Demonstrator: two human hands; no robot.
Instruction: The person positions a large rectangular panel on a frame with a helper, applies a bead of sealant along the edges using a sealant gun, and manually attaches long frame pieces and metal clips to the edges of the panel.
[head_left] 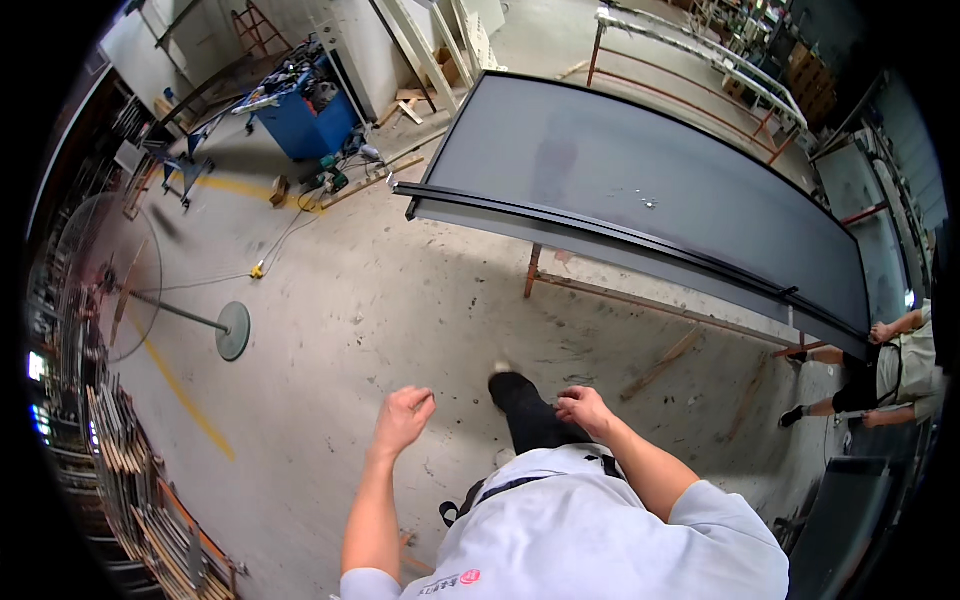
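Note:
My left hand (404,418) is held up in front of my body over the concrete floor, its fingers curled in and closed. No object shows in it. My right hand (585,411) is beside my dark trouser leg (530,412), also with curled fingers and nothing visible in it. Both hands are apart from the large grey panel (640,150), which lies ahead and to the right on a rusty metal stand (575,283). A long black frame profile (600,232) runs along the panel's near side. Small bright pieces (648,200) lie on its surface.
Another person (905,365) stands at the panel's right end, one hand at its corner. A blue bin (308,120), power tools (328,180) and a cable are ahead left. A standing fan's round base (233,331) and stacked profiles (150,490) are at left.

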